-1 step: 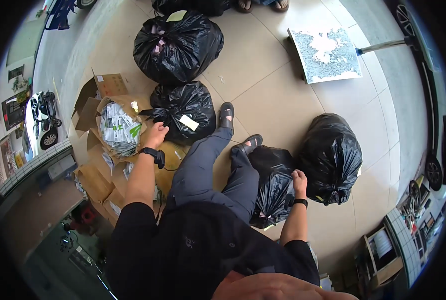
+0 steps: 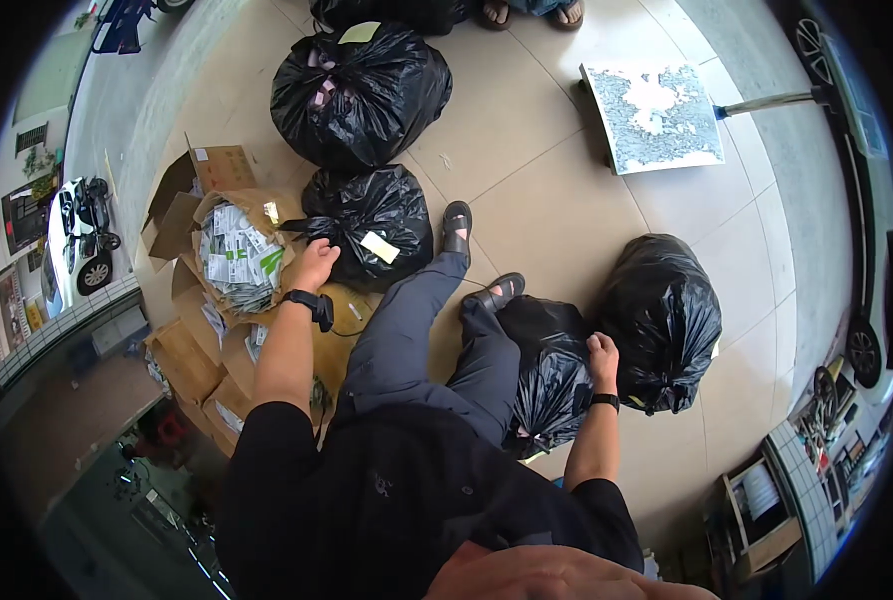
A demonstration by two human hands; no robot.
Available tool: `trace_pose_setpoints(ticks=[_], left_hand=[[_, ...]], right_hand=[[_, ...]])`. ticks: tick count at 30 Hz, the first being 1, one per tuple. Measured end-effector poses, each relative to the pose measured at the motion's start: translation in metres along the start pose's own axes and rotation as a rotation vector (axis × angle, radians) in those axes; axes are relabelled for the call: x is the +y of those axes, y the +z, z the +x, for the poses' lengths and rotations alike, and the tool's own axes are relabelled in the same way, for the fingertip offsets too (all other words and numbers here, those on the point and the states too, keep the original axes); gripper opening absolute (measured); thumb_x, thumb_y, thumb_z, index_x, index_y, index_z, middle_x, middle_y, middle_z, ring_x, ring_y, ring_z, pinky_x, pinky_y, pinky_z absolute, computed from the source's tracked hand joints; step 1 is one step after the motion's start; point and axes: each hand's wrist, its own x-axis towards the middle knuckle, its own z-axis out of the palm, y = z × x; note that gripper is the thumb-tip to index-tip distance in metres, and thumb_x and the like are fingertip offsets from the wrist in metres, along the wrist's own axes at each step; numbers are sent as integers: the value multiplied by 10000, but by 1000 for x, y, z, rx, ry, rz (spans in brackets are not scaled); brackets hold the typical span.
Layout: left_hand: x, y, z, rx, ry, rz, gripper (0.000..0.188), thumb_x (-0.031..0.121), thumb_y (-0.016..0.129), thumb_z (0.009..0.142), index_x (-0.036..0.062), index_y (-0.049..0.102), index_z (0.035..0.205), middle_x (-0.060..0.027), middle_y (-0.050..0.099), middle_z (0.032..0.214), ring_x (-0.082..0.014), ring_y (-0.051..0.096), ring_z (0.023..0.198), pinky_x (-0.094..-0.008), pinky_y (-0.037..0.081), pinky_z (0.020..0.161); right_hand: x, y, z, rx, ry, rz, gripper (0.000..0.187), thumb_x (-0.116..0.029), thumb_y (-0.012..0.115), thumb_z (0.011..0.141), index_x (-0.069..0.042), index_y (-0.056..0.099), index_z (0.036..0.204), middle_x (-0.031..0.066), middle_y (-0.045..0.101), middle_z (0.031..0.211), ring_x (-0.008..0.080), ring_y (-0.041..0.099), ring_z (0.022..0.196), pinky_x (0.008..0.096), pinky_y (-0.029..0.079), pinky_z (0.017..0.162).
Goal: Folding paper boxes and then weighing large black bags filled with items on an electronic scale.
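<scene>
My left hand (image 2: 313,266), fingers curled closed, is at the left edge of a knotted black garbage bag (image 2: 402,205) that carries a pale label (image 2: 380,247). What those fingers hold, if anything, is hidden. Just left of it, a brown paper sack (image 2: 285,205) stands open, filled with white and green printed papers (image 2: 237,255). My right hand (image 2: 602,358) is also closed, between a smaller black garbage bag (image 2: 547,375) beside my leg and a bigger black garbage bag (image 2: 664,315). I cannot see anything in its fingers.
Ahead stands another large black garbage bag (image 2: 362,95), with more bags behind it. Open cardboard boxes (image 2: 182,360) crowd my left. A platform scale (image 2: 655,115) with a worn top and a post stands at the far right. Another person's sandalled feet (image 2: 570,14) show at the top.
The whole view has shifted very slightly. My hands and the bags keep nearly the same places relative to each other.
</scene>
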Motion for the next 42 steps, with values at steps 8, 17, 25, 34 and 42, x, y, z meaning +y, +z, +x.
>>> trace_pose_setpoints(ticks=[8,17,25,34,42], left_hand=[[124,-8,177,-24,-170,-995,543,349,622,927,69,464,1365,-112,518,1342,-254,479,1262,-388,404,1015],[183,18,445,200,-360,-1530,476,339,561,953,75,481,1340,-104,529,1335,-219,474,1249,-368,409,994],[227,-17,499,178,-267,-1892,272,385,528,979,115,558,1005,19,583,915,-127,519,790,-265,420,763],[235,-37,398,276,-285,-1841,220,276,458,1031,133,494,868,60,421,738,-94,318,569,-245,330,592],[251,-33,300,258,-367,-1691,270,288,477,1022,119,476,811,40,360,629,-101,310,535,-247,300,537]], right_hand=[[-224,0,3,-38,-159,-229,361,-230,624,897,36,641,1139,173,694,1039,235,659,970,313,500,866],[-213,10,9,-93,216,-458,341,-224,639,845,11,671,1090,81,699,906,155,635,812,291,508,734],[-343,60,9,-168,246,-387,363,-237,633,853,13,660,1116,75,697,905,135,626,788,276,505,715],[-394,59,-1,-159,264,-283,354,-212,645,873,37,641,1125,73,697,881,123,627,778,258,499,713],[-430,51,-11,-166,259,-178,337,-191,642,890,36,630,1139,37,666,839,90,571,702,241,473,646]])
